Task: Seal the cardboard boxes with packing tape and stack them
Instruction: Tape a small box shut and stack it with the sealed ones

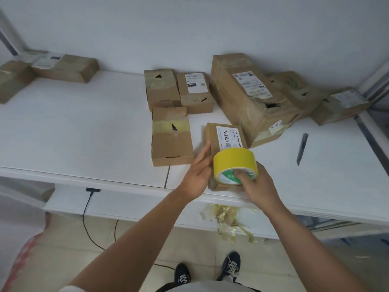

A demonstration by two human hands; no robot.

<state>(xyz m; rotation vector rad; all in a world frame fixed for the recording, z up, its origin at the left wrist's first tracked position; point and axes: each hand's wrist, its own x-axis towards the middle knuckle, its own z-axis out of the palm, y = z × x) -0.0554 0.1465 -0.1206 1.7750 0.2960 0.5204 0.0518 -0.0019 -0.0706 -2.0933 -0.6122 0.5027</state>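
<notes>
The small cardboard box (223,142) with a white label lies at the near edge of the white desk (84,127), just in front of the big torn box (246,95). The left hand (200,173) rests flat against its left side, fingers straight. The right hand (255,182) grips a yellow tape roll (233,163) — fingers hooked into its core — held over the box's near end. A dark utility knife (302,149) lies right of the big box — well apart.
</notes>
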